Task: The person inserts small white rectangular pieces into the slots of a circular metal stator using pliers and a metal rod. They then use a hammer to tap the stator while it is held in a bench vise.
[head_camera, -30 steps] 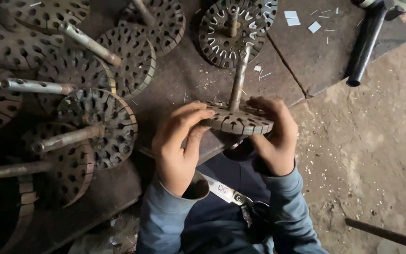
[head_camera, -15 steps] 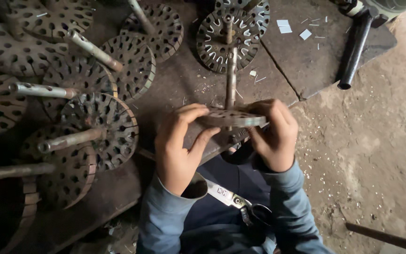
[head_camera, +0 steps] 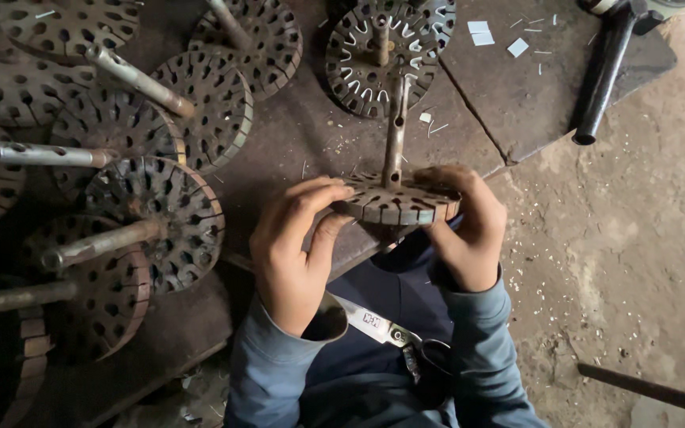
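between both hands (head_camera: pixel 374 238), slotted metal rotor disc (head_camera: pixel 398 202) w/ upright shaft

Dark worn workbench (head_camera: pixel 517 103), dusty earthen floor (head_camera: pixel 636 261) — dim, flat light

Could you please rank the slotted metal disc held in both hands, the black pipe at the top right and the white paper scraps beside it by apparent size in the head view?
1. Slotted metal disc, though it sits nearer the camera.
2. Black pipe, longer but much thinner.
3. White paper scraps, clearly smallest.
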